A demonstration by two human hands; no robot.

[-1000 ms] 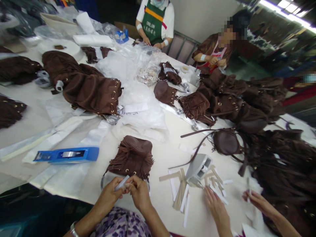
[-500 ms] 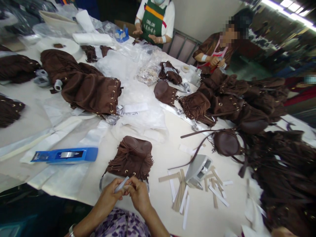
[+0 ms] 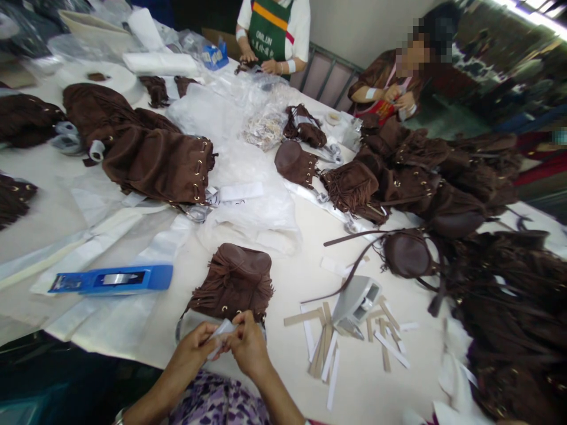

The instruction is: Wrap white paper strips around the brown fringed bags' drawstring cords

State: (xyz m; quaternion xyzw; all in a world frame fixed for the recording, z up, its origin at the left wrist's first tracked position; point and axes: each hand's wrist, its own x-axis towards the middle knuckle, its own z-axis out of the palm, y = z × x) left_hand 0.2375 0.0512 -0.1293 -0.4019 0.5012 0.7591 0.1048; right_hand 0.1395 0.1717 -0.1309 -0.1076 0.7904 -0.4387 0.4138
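Near the table's front edge, my left hand pinches a small whitish wrapped piece. My right hand grips the same piece at its other end, close beside the left. What lies inside the wrap, if anything, cannot be made out. Just beyond my fingers lies a small brown fringed bag with gold eyelets near its opening. Grey-white material shows at its opening, partly behind my hands.
A blue tape dispenser lies to the left, a grey dispenser among paper strips to the right. Brown bags and plastic sheets cover much beyond. Two people work across the table.
Both hands stay close together, and the whitish piece now looks wider between my fingers. Across the table, a person's hands have come down onto something dark. The view has shifted slightly.
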